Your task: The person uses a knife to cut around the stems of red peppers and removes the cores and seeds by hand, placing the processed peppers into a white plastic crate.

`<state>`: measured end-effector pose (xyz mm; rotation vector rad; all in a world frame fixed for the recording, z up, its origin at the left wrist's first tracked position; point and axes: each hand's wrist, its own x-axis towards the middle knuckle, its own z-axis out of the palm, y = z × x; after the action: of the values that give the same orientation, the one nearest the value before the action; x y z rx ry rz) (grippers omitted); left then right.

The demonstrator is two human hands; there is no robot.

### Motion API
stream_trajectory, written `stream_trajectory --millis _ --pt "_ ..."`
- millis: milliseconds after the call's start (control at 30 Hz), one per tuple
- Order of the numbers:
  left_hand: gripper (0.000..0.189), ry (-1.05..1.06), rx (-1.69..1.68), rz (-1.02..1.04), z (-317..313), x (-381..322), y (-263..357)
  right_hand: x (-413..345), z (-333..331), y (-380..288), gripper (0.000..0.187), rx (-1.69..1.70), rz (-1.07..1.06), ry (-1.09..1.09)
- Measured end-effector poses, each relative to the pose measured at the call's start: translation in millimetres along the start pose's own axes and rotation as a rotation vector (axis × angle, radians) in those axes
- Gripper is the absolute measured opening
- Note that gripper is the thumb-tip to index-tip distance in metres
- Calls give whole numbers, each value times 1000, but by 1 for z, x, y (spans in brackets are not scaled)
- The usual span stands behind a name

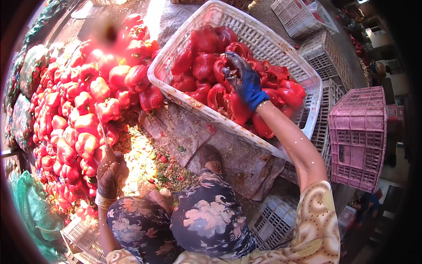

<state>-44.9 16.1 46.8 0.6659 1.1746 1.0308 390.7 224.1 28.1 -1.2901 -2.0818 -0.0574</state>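
My gloved left hand [108,171] is closed on the handle of a knife [101,127], whose thin blade points up in front of a big heap of whole red bell peppers [86,122]. In a dark and blue glove, my right hand [242,79] reaches into a white plastic crate [204,114], over red peppers [205,67], some of them cut open and hollow. Its fingers are spread and curled; whether they hold a piece of pepper cannot be told.
Pepper seeds and scraps [141,161] litter the ground and a cloth sheet [244,165] by my feet. A pink crate [357,138] and grey crates [324,56] stand on the right. Green mesh sacking [39,211] and filled net sacks [22,122] lie at the left.
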Motion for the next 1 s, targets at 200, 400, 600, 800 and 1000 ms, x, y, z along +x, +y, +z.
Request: stream_trajectory --millis 200,400,600,800,1000 --pt "60 176 88 -158 -44 -4 -46 -27 46 -46 43 162 -53 -156" --pt "64 189 -66 -183 -46 18 -83 -62 91 -45 36 323 88 -526" --pt "56 101 51 -174 -21 49 -46 -54 101 -39 36 -89 -210 -402" --pt "55 260 30 -102 -57 0 -20 -9 41 -65 31 309 -16 -311" --pt "54 238 68 -130 -54 -9 -52 99 70 -12 36 -100 -57 33"
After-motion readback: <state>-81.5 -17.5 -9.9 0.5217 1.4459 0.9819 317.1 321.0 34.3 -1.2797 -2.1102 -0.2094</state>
